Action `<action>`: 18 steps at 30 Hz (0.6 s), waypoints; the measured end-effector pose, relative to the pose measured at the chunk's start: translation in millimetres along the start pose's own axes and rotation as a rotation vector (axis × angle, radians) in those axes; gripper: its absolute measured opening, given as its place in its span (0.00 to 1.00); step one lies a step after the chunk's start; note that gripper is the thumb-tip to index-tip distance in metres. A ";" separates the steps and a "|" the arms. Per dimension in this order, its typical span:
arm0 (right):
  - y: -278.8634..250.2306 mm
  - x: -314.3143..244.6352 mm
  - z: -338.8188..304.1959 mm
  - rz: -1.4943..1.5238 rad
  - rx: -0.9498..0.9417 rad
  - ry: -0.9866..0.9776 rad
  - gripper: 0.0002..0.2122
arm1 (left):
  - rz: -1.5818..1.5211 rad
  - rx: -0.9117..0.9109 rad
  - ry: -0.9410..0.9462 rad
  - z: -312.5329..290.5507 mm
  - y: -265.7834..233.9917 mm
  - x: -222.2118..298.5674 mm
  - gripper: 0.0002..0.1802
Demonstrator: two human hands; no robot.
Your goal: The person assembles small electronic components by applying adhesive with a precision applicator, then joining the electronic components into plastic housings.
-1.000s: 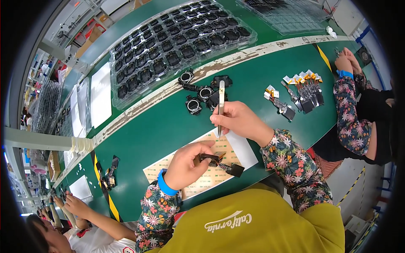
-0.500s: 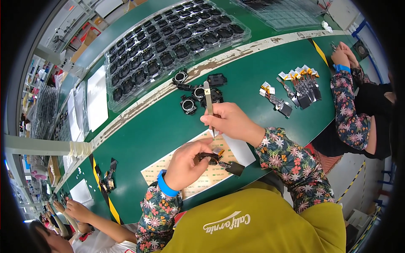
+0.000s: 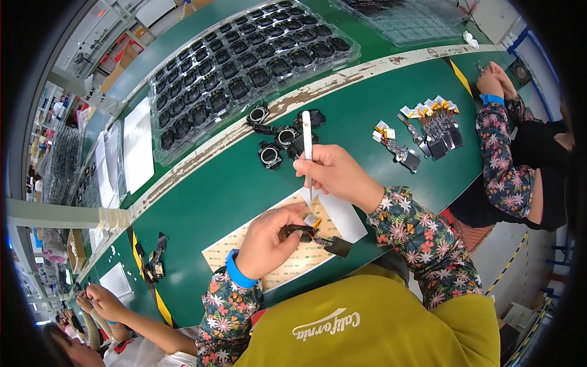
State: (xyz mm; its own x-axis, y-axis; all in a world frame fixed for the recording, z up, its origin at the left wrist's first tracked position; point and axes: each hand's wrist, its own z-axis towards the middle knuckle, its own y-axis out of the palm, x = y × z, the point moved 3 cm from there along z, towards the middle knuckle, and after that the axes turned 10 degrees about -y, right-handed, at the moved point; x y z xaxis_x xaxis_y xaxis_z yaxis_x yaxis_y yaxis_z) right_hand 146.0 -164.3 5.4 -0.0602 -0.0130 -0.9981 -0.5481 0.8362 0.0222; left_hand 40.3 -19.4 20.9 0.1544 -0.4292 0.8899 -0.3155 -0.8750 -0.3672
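My left hand is closed on a small electronic module with a ribbon cable, a silver-and-orange battery piece and a dark flat screen. The module hangs over a tan backing sheet with printed marks, which lies on the green bench. Metal tweezers stand nearly upright in my right hand, pinched between thumb and fingers. Their tips point down close to the battery piece and my left fingertips; I cannot tell whether they touch anything. White paper lies under the right side of the backing sheet.
Black ring-shaped housings lie beyond my right hand. Farther back is a clear tray of black parts. Several battery modules lie to the right. Co-workers sit at both sides, one with a floral sleeve. Striped tape crosses the bench.
The tweezers have turned slightly and now look brighter, and their tips remain near the module. My left hand keeps its hold. The whole view has shifted a little.
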 end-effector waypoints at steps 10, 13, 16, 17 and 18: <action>-11.1 -2.2 0.6 0.227 0.078 0.051 0.11 | -0.002 -0.023 -0.039 0.9 -1.1 2.9 0.10; -13.1 -3.4 -0.8 0.335 0.074 0.060 0.10 | -0.080 -0.025 -0.019 -0.2 0.2 -3.8 0.10; -10.9 -10.2 -3.2 0.431 0.066 0.061 0.09 | -0.280 0.017 0.035 0.6 1.9 -12.7 0.09; -10.9 -12.5 -3.9 0.457 0.090 0.063 0.08 | -0.408 0.038 0.037 0.7 1.2 -14.6 0.08; -15.4 -9.4 -3.2 0.487 0.042 0.060 0.08 | -0.419 0.061 0.046 0.9 -1.7 -15.1 0.08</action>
State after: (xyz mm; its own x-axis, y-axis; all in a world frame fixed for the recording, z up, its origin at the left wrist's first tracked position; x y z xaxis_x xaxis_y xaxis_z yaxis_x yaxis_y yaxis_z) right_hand 152.4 -178.8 14.7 -0.3499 0.3543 -0.8672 -0.4103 0.7742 0.4819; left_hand 39.4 -11.6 7.9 0.2151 -0.0246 0.9763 -0.1779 -0.9839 0.0144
